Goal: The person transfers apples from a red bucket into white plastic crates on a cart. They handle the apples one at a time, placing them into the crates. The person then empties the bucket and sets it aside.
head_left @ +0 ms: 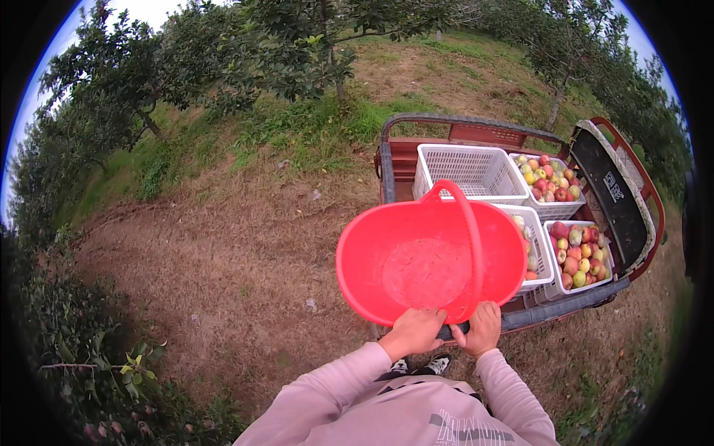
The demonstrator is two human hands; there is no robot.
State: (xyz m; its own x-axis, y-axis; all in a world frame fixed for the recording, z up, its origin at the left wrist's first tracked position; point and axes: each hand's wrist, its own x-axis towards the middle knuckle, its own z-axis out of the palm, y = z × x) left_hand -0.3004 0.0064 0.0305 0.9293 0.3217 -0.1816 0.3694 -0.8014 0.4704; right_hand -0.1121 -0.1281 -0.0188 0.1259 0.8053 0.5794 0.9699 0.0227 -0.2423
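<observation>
An oval red plastic basket point(409, 227), with nothing but a few specks on its bottom, is in front of me at the side of a cart. Its arched handle point(472, 249) stands up across it. My left hand point(415, 331) is closed on the near rim. Close beside it, my right hand point(482, 328) also grips that rim, near the foot of the handle, with the thumb pointing inward. Just beyond the basket are a white slatted crate point(444, 157) with no apples showing and another white crate point(547, 253) with apples, partly hidden by the basket.
The cart has a dark padded rail point(554, 316) and a black seat point(617, 197) at the right. Two more white crates are full of red and yellow apples point(550, 178). Fruit trees point(327, 52) stand behind, and a leafy branch point(126, 368) reaches in at lower left.
</observation>
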